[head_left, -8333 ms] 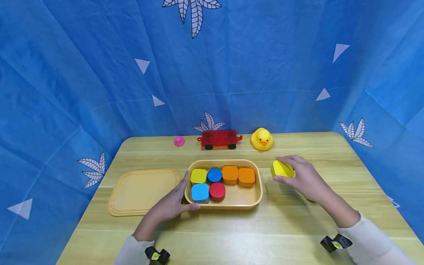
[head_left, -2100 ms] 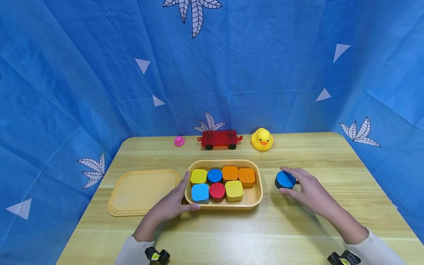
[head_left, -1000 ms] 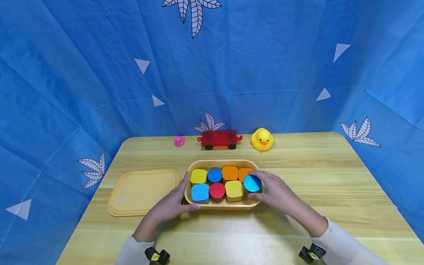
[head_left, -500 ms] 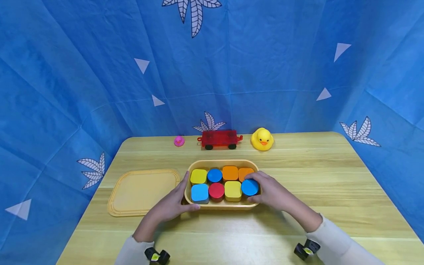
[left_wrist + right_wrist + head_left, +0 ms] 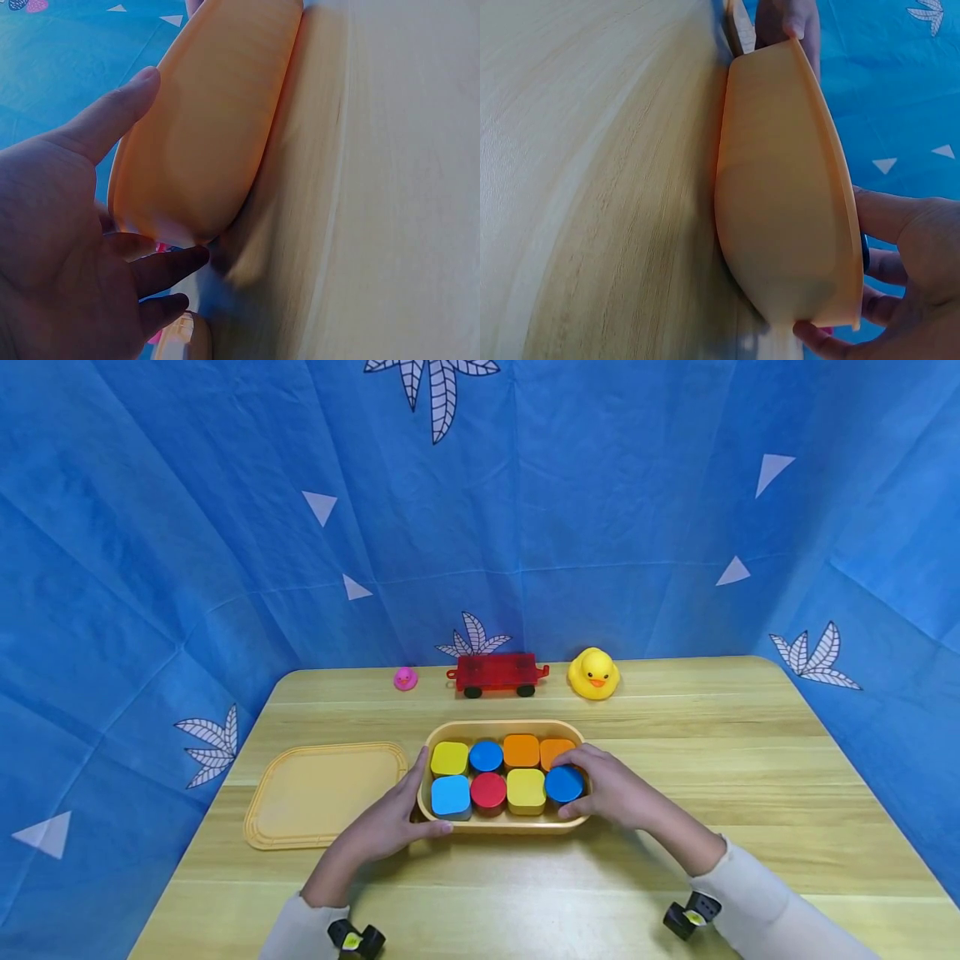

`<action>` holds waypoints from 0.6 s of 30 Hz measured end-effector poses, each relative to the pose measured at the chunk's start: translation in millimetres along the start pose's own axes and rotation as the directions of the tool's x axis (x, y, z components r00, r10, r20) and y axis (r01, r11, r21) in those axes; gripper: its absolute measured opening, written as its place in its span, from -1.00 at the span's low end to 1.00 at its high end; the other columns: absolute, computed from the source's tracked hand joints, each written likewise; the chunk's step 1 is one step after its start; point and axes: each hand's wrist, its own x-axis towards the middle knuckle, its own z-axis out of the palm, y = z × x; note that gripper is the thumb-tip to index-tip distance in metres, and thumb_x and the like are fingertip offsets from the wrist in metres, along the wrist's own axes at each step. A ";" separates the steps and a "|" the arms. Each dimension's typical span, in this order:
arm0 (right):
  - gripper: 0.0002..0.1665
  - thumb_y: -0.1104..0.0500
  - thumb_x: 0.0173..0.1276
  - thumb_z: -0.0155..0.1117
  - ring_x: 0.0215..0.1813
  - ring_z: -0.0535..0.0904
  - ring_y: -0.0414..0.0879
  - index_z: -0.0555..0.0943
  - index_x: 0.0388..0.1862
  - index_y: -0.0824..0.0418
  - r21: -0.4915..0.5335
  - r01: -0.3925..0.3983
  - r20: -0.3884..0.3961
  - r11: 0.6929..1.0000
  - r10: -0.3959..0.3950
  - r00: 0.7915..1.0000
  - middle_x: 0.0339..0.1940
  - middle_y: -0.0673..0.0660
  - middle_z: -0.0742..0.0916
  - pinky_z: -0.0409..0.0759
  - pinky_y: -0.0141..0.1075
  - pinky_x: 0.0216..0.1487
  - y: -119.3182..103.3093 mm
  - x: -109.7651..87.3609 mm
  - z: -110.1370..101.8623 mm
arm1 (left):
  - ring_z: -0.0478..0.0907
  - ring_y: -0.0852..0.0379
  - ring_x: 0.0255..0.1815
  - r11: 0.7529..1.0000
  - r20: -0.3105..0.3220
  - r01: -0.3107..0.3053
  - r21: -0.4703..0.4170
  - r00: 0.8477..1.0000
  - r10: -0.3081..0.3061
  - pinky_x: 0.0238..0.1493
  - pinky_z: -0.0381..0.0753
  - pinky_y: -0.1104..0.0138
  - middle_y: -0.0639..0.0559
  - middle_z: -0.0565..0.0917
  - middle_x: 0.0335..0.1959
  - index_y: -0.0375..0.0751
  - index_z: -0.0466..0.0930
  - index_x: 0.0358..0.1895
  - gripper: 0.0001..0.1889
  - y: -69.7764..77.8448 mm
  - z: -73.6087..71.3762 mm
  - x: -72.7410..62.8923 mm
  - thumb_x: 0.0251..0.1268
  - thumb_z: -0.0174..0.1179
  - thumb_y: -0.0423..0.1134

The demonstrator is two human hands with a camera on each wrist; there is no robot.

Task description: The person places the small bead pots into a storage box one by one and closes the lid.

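In the head view a cream-orange plastic box (image 5: 517, 828) stands mid-table with coloured blocks in two rows. My left hand (image 5: 382, 824) holds its left end, thumb along the near rim and fingers round the end wall. My right hand (image 5: 618, 791) reaches over the right end, thumb and forefinger about a round blue block (image 5: 564, 785) in the front right corner. Left of that block sit a yellow square block (image 5: 527, 791), a red round one (image 5: 488, 793) and a light blue square one (image 5: 451, 797). Behind are yellow, blue and orange blocks (image 5: 521, 751). Both wrist views show mostly the box's outer wall (image 5: 787, 187).
A flat cream-orange lid (image 5: 326, 793) lies left of the box. Along the table's back edge stand a small pink duck (image 5: 406, 678), a red wheeled wagon (image 5: 497, 672) and a yellow duck (image 5: 594, 674). A blue cloth (image 5: 637, 510) hangs behind.
A yellow square block went into the front row. My right hand then carried the blue round block from the right into the box's front right corner; the front row shifted slightly left.
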 end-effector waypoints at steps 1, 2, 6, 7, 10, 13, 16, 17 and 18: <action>-0.29 0.07 0.09 0.70 0.12 0.54 0.11 0.62 0.21 0.22 -0.001 -0.001 0.001 1.000 0.002 1.000 0.13 0.19 0.63 0.63 0.01 0.13 -0.1 0.0 -0.2 | -0.11 -0.20 0.70 1.000 0.000 0.000 0.000 1.000 0.000 0.59 0.09 -0.15 -0.04 -0.17 0.73 0.13 -0.47 0.69 0.30 0.1 0.0 0.1 0.19 0.41 0.27; -0.28 0.07 0.09 0.70 0.12 0.54 0.11 0.62 0.21 0.22 0.000 -0.003 0.002 1.000 0.003 1.000 0.13 0.19 0.63 0.63 0.01 0.13 -0.2 0.1 -0.3 | -0.11 -0.20 0.70 1.000 0.001 0.000 0.000 1.000 0.000 0.59 0.09 -0.15 -0.04 -0.18 0.73 0.14 -0.47 0.69 0.30 0.1 0.1 0.1 0.19 0.41 0.27; -0.27 0.07 0.10 0.70 0.15 0.54 0.13 0.62 0.22 0.23 0.000 -0.004 0.005 1.000 0.004 1.000 0.16 0.19 0.63 0.63 0.06 0.17 0.2 -0.1 -0.4 | -0.12 -0.19 0.71 1.000 0.000 -0.001 0.002 1.000 0.001 0.59 0.09 -0.15 -0.03 -0.19 0.73 0.15 -0.47 0.69 0.30 -0.2 0.4 0.4 0.19 0.41 0.27; -0.27 0.08 0.10 0.70 0.17 0.54 0.14 0.62 0.23 0.24 0.002 -0.002 0.004 1.000 0.002 1.000 0.16 0.19 0.64 0.61 0.08 0.20 0.4 -0.2 -0.3 | -0.12 -0.19 0.71 1.000 0.000 -0.001 0.002 1.000 0.001 0.59 0.09 -0.15 -0.03 -0.19 0.73 0.15 -0.47 0.69 0.30 -0.1 0.4 0.5 0.19 0.42 0.27; -0.27 0.09 0.11 0.69 0.21 0.53 0.16 0.61 0.23 0.26 0.001 0.010 0.002 1.000 -0.010 1.000 0.17 0.17 0.65 0.57 0.14 0.27 1.1 -0.8 -0.1 | -0.12 -0.19 0.71 1.000 0.002 -0.001 0.000 1.000 0.001 0.59 0.09 -0.15 -0.04 -0.18 0.73 0.14 -0.47 0.69 0.30 0.3 0.4 0.5 0.19 0.42 0.26; -0.28 0.11 0.11 0.69 0.24 0.54 0.17 0.61 0.23 0.28 0.004 0.018 -0.002 1.000 -0.018 1.000 0.17 0.16 0.67 0.53 0.16 0.32 1.4 -1.2 0.0 | -0.12 -0.20 0.71 1.000 0.004 -0.003 -0.003 1.000 0.003 0.59 0.09 -0.15 -0.05 -0.17 0.73 0.14 -0.47 0.69 0.30 0.8 0.3 0.7 0.19 0.43 0.25; -0.29 0.11 0.13 0.68 0.24 0.54 0.17 0.61 0.23 0.28 0.004 0.021 -0.005 1.000 -0.021 1.000 0.16 0.16 0.67 0.53 0.16 0.32 1.0 -1.6 -0.1 | -0.12 -0.19 0.71 1.000 0.004 -0.007 -0.004 1.000 0.007 0.59 0.09 -0.14 -0.06 -0.17 0.73 0.13 -0.47 0.69 0.30 0.8 0.1 0.6 0.20 0.43 0.24; -0.29 0.11 0.13 0.68 0.24 0.54 0.17 0.61 0.23 0.28 0.005 0.020 -0.006 1.000 -0.020 1.000 0.16 0.16 0.67 0.53 0.16 0.32 0.9 -1.7 -0.1 | -0.12 -0.19 0.71 1.000 0.004 -0.009 -0.002 1.000 0.009 0.59 0.09 -0.14 -0.05 -0.18 0.73 0.13 -0.48 0.69 0.30 0.7 0.0 0.5 0.20 0.43 0.24; -0.29 0.11 0.13 0.68 0.24 0.54 0.17 0.61 0.23 0.28 0.005 0.019 -0.006 1.000 -0.019 1.000 0.16 0.16 0.67 0.53 0.16 0.32 0.9 -1.9 0.1 | -0.12 -0.19 0.71 1.000 0.004 -0.009 -0.001 1.000 0.009 0.59 0.09 -0.14 -0.05 -0.18 0.73 0.13 -0.48 0.69 0.30 0.7 0.0 0.4 0.20 0.43 0.24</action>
